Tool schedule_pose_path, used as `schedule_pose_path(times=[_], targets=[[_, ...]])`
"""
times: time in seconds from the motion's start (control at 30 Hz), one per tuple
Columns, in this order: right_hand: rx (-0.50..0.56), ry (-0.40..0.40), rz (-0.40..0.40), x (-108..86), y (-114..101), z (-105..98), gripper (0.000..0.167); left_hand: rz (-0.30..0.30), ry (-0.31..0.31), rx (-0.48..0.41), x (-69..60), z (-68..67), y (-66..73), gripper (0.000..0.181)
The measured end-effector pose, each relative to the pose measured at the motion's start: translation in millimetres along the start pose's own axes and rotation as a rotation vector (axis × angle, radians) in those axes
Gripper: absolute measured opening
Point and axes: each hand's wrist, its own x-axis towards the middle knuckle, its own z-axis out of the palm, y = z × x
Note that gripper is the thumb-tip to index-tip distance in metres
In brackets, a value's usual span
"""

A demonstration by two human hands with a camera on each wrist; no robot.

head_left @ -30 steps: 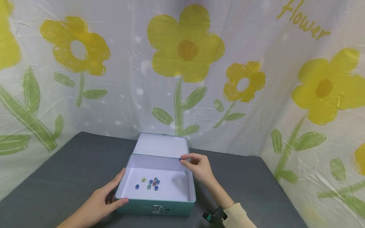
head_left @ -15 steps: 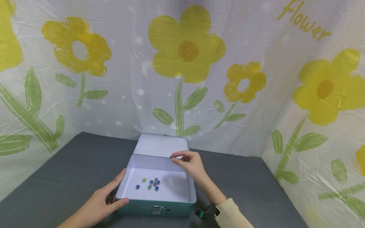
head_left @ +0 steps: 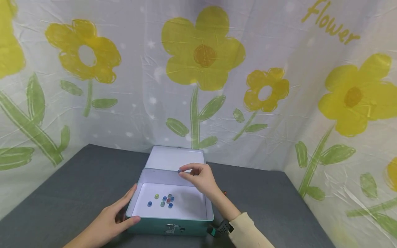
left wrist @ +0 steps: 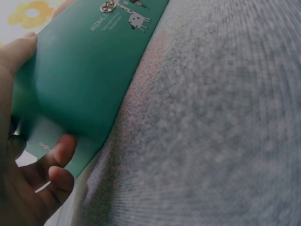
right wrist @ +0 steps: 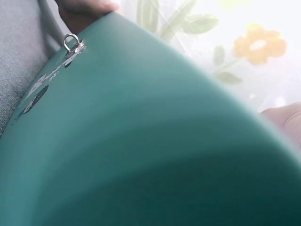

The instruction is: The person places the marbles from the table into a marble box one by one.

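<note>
A green tin box (head_left: 147, 224) with a white inside stands on the table, its lid (head_left: 175, 158) tipped back. My left hand (head_left: 107, 218) grips its front left corner, thumb on the front wall and fingers along the left side. In the left wrist view, curled fingertips (left wrist: 63, 150) lie against the green side. Over the back part of the box, my right hand (head_left: 200, 177) pinches a small blue marble (head_left: 179, 171) between thumb and forefinger. Several marbles lie on the box floor, among them a yellow-green marble (head_left: 156, 196) and a red marble (head_left: 168, 200).
A small reddish thing (head_left: 224, 193) shows beside my right forearm, partly hidden. The dark grey cloth (head_left: 266, 210) covers the table around the box. A curtain (head_left: 133, 113) with yellow flowers hangs behind. A metal loop (right wrist: 71, 42) sticks out from the box front.
My right hand has moved left with the blue marble, from the box's back right corner to over its back middle. A reddish thing has come into view behind the forearm. The left hand stays put.
</note>
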Motion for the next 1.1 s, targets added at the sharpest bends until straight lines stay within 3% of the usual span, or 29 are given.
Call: schedule_pose_path(times=[0.27, 0.53, 0.77, 1.1], targets=[[-0.01, 0.009, 0.03, -4.6, -0.8, 4.7, 0.015, -0.023, -0.021, -0.037, -1.1, 1.0, 0.3, 0.092], [-0.041, 0.067, -0.003, -3.5, -2.0, 3.7, 0.018, -0.029, -0.034, -0.025, -0.4, -0.3, 1.6, 0.092], [-0.052, 0.047, -0.014, -5.9, -0.9, -1.0, 0.021, -0.036, -0.054, -0.03, 0.7, -0.6, 1.6, 0.092], [-0.059, 0.073, -0.032, -15.2, 3.2, -17.8, 0.02, -0.025, -0.016, -0.017, 0.3, -0.3, -0.2, 0.092]])
